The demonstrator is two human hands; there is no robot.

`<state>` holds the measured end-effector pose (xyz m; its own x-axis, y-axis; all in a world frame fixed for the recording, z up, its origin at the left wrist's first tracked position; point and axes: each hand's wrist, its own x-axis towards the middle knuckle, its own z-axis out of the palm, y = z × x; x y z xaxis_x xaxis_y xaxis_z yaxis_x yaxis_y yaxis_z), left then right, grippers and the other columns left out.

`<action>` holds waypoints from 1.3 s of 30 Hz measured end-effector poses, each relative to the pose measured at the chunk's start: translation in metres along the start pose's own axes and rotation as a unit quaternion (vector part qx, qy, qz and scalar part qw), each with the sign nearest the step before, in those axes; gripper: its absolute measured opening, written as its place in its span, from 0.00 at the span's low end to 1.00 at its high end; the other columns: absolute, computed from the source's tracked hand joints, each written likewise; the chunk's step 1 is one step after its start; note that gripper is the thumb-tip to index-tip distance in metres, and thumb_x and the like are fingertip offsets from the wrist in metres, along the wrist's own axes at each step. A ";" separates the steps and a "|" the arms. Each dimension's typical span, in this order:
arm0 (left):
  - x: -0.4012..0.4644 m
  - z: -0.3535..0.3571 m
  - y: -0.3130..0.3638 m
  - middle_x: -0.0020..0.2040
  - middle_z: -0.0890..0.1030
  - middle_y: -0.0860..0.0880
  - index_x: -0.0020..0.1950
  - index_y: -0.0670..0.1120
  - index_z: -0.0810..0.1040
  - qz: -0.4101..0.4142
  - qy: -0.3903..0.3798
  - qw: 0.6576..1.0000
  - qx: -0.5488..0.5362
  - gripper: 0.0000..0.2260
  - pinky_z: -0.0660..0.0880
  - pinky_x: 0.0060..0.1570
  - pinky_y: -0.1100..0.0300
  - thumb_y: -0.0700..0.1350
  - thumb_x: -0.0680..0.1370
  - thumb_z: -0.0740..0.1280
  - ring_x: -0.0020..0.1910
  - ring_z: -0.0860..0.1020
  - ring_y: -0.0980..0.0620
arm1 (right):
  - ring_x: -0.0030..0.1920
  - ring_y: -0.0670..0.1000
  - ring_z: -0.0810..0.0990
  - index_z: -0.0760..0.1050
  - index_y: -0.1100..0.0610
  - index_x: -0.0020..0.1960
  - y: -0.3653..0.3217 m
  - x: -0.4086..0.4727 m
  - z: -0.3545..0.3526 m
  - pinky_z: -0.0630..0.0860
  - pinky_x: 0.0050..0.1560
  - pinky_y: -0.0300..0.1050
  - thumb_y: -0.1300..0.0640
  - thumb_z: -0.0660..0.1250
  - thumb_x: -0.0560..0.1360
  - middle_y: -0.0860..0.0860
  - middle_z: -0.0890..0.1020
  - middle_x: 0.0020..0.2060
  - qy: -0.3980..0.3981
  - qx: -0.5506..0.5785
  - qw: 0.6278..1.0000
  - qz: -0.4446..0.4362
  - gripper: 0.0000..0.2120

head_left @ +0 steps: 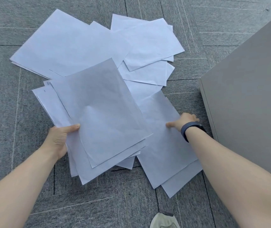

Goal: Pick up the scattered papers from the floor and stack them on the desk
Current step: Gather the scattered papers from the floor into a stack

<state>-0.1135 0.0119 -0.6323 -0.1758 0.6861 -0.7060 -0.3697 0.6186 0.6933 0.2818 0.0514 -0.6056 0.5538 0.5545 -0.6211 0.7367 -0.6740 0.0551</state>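
My left hand (60, 137) grips a loose bundle of white papers (98, 116) by its left edge, thumb on top, held above the carpet. My right hand (183, 120), with a dark band on the wrist, rests on a white sheet (164, 148) lying on the floor at the right, thumb pressed on its top; the fingers are hidden past the sheet's edge. Several more white sheets (69, 45) lie scattered and overlapping on the carpet further away, with another cluster (149, 46) to their right.
Grey carpet tiles (16, 112) cover the floor. A beige cabinet or desk side (246, 96) stands at the right, close to my right hand. The toe of a pale shoe (164, 220) shows at the bottom edge.
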 end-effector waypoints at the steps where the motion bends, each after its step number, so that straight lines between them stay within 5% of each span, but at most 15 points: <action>1: 0.000 0.001 0.000 0.61 0.81 0.40 0.63 0.37 0.78 0.001 0.000 1.000 0.002 0.20 0.73 0.64 0.43 0.32 0.71 0.69 0.60 0.79 0.40 | 0.69 0.62 0.65 0.72 0.56 0.65 0.000 0.000 0.001 0.66 0.66 0.59 0.38 0.75 0.62 0.59 0.68 0.68 -0.002 -0.004 1.000 -0.002 0.38; 4: -0.001 0.002 0.000 0.61 0.81 0.40 0.63 0.37 0.78 0.005 0.006 1.000 0.006 0.20 0.74 0.63 0.44 0.32 0.71 0.69 0.59 0.79 0.40 | 0.57 0.60 0.76 0.77 0.54 0.49 0.000 -0.002 0.001 0.73 0.59 0.54 0.46 0.72 0.64 0.55 0.80 0.52 -0.001 0.039 0.998 -0.050 0.17; 6: -0.003 0.003 0.002 0.59 0.81 0.40 0.60 0.38 0.79 0.008 0.014 1.000 0.009 0.17 0.74 0.62 0.45 0.31 0.71 0.69 0.58 0.80 0.40 | 0.43 0.57 0.78 0.74 0.56 0.38 -0.002 -0.009 -0.001 0.74 0.42 0.44 0.55 0.68 0.68 0.53 0.79 0.38 0.004 0.084 0.991 -0.102 0.06; 10: -0.004 0.003 0.002 0.57 0.82 0.41 0.54 0.40 0.81 0.013 0.027 1.000 0.005 0.13 0.75 0.61 0.44 0.31 0.71 0.69 0.57 0.81 0.40 | 0.32 0.55 0.67 0.62 0.57 0.31 -0.016 -0.025 -0.013 0.61 0.29 0.43 0.60 0.64 0.71 0.51 0.69 0.29 0.078 0.115 0.973 -0.186 0.13; 16: -0.006 -0.010 0.006 0.56 0.83 0.42 0.52 0.40 0.81 0.030 0.057 0.998 -0.004 0.12 0.75 0.60 0.45 0.31 0.71 0.69 0.56 0.81 0.41 | 0.38 0.57 0.68 0.65 0.54 0.37 -0.066 -0.056 -0.054 0.61 0.37 0.46 0.60 0.60 0.76 0.53 0.72 0.34 0.207 0.123 0.923 -0.301 0.09; 25: -0.014 -0.036 0.003 0.54 0.84 0.42 0.53 0.40 0.82 0.036 0.074 0.996 0.031 0.16 0.76 0.59 0.43 0.34 0.66 0.73 0.52 0.82 0.41 | 0.37 0.55 0.68 0.75 0.60 0.50 -0.139 -0.132 -0.095 0.66 0.35 0.48 0.59 0.59 0.76 0.50 0.73 0.35 0.353 0.188 0.793 -0.460 0.08; 29: -0.015 -0.036 0.003 0.57 0.82 0.38 0.55 0.38 0.81 0.034 0.057 0.998 0.013 0.17 0.75 0.60 0.43 0.30 0.67 0.70 0.55 0.81 0.39 | 0.36 0.56 0.69 0.71 0.59 0.39 -0.157 -0.133 -0.095 0.66 0.35 0.50 0.60 0.60 0.74 0.51 0.72 0.30 0.272 0.251 0.808 -0.459 0.06; 32: -0.015 -0.032 0.004 0.56 0.82 0.39 0.54 0.37 0.81 0.034 0.065 0.997 0.021 0.14 0.76 0.59 0.45 0.30 0.69 0.69 0.52 0.82 0.41 | 0.35 0.53 0.65 0.62 0.53 0.31 -0.166 -0.122 -0.073 0.61 0.35 0.44 0.62 0.61 0.73 0.46 0.66 0.27 0.176 0.277 0.840 -0.433 0.15; 36: -0.014 -0.031 0.005 0.48 0.85 0.44 0.53 0.35 0.81 0.033 0.065 0.997 0.032 0.11 0.80 0.49 0.52 0.32 0.72 0.67 0.42 0.85 0.47 | 0.35 0.51 0.72 0.75 0.59 0.39 -0.168 -0.105 -0.020 0.73 0.37 0.52 0.62 0.62 0.71 0.50 0.77 0.32 0.042 0.319 0.867 -0.381 0.04; 39: -0.017 -0.028 0.006 0.43 0.86 0.43 0.47 0.39 0.82 0.015 0.078 0.997 0.021 0.09 0.77 0.56 0.48 0.38 0.76 0.62 0.45 0.82 0.42 | 0.38 0.53 0.79 0.78 0.58 0.45 -0.167 -0.101 0.016 0.79 0.43 0.56 0.60 0.63 0.71 0.52 0.82 0.38 -0.035 0.316 0.879 -0.355 0.06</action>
<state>-0.1381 -0.0066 -0.6201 -0.3265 0.6383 -0.6971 -0.3239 0.6173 0.7170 0.0961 0.1001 -0.5644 -0.0007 0.9284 -0.3715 0.5126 -0.3187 -0.7973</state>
